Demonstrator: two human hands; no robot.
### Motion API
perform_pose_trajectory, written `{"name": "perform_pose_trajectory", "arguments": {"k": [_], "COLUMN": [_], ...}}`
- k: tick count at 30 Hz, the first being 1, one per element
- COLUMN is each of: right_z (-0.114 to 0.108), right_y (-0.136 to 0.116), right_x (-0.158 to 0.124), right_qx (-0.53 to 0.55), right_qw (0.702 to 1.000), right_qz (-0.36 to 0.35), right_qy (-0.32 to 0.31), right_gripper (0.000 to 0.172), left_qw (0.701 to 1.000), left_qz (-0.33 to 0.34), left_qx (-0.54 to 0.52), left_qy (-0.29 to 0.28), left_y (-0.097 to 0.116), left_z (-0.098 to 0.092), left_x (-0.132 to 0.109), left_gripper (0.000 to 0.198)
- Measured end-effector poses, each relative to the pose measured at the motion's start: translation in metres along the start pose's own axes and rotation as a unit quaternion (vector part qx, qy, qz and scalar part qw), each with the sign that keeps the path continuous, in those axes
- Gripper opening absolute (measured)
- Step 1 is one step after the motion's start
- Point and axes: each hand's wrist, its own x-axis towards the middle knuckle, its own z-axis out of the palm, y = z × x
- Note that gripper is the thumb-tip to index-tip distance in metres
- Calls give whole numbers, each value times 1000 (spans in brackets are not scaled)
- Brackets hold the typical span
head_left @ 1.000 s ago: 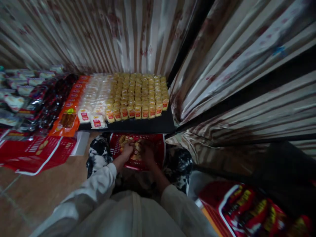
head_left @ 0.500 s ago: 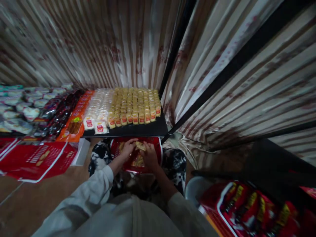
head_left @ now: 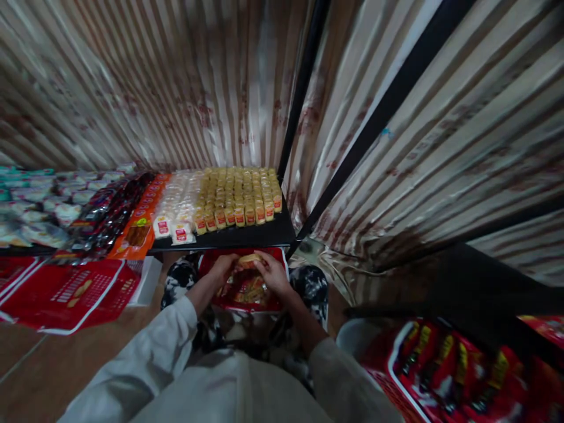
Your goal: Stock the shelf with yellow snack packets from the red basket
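My left hand [head_left: 221, 268] and my right hand [head_left: 274, 274] hold one small yellow snack packet [head_left: 249, 259] between them, fingers closed on its two ends. They hover over a red plastic basket [head_left: 211, 260] resting on my lap, with more packets inside it. Just beyond stands a low black shelf [head_left: 259, 235] carrying rows of matching yellow packets [head_left: 240, 197] and paler white packets [head_left: 176, 205] to their left.
Striped curtains hang behind and to the right. Dark and orange snack packs [head_left: 110, 214] fill the shelf's left side. Flat red trays [head_left: 66, 288] lie on the floor at left. A red crate of wrapped snacks [head_left: 458, 370] sits at the lower right.
Both hands came up out of the red basket with one yellow packet and now hold it nearer the shelf edge. The camera tilted up slightly.
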Motion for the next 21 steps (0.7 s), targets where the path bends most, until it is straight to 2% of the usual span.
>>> {"name": "perform_pose_trajectory", "arguments": {"k": [3, 7, 10, 14, 17, 21], "right_z": [1, 3, 5, 7, 9, 10], "right_y": [2, 5, 5, 5, 6, 10], "right_x": [5, 10, 13, 16, 19, 22], "right_qx": [45, 141, 227, 305, 315, 290], "right_qw": [998, 983, 958, 926, 919, 926], "right_qz": [35, 109, 165, 201, 213, 223], "right_qy": [9, 34, 58, 93, 105, 89], "right_gripper": [33, 30, 24, 25, 25, 25], "left_qw": [999, 999, 998, 989, 987, 985], "left_qz": [-39, -41, 4, 90, 112, 126], "left_qx": [-9, -17, 3, 54, 80, 103], "left_qy": [-8, -25, -60, -101, -88, -66], "left_y": [4, 12, 18, 21, 22, 26], "left_z": [2, 4, 5, 8, 14, 24], "left_x": [-8, -18, -21, -19, -16, -9], "left_gripper": [19, 17, 12, 15, 15, 14]}}
